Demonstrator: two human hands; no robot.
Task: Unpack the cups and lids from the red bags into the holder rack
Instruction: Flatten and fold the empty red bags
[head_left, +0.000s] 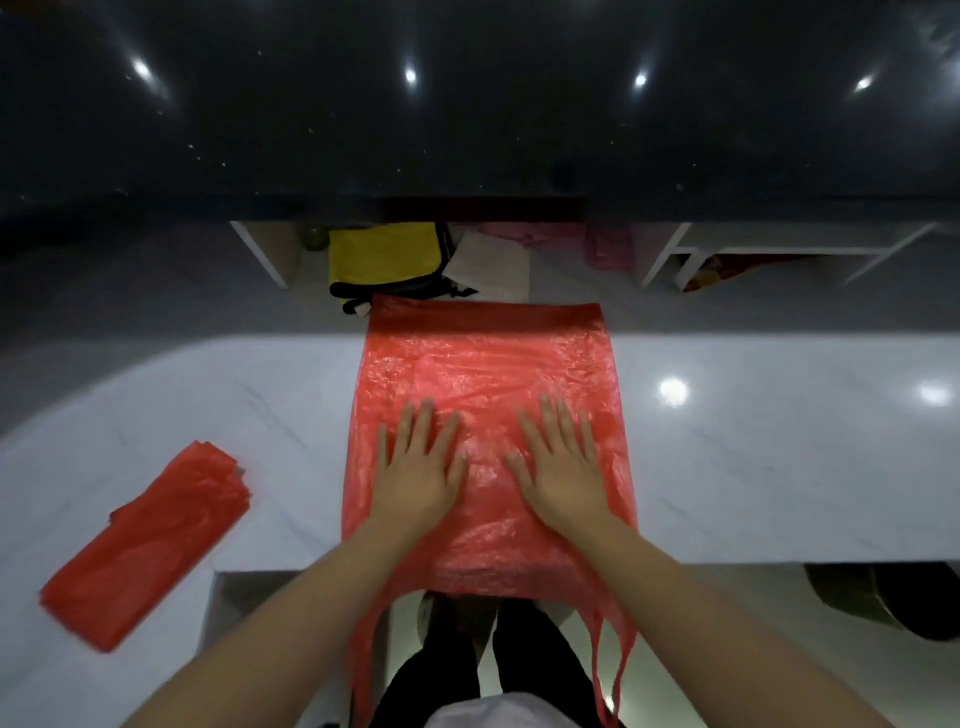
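A flattened bag (488, 374) lies across the table (753, 467), under both hands. The left hand (418, 470) and the right hand (563, 467) rest flat on it, side by side and apart, fingers pointing away from the person. Beyond the fingertips the bag runs past the table's far edge; behind the wrists its handles (613, 670) hang over the near edge. Well to the left of the left hand, a folded stack of bags (145, 551) lies on the table. Farther ahead of the hands, below the table's far edge, a pouch (384, 260) sits on the floor.
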